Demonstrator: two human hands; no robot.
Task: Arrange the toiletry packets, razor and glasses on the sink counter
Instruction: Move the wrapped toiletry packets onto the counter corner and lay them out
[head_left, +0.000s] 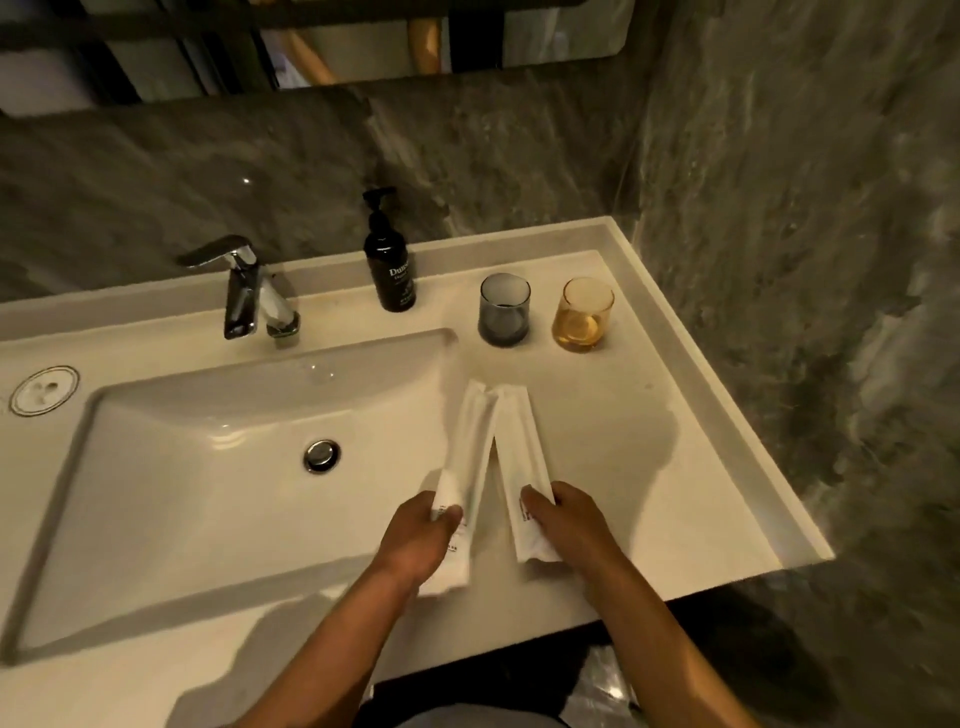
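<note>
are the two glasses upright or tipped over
Upright. The grey glass and amber glass both stand on their bases on the counter, rims facing up.

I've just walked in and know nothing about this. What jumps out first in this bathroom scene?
Two bare hands at the counter's near edge: the left hand and right hand each hold a long white packet, the far ends meeting in a V. Behind them stand a grey glass and an amber glass, with a black pump bottle beside the chrome tap.
</note>
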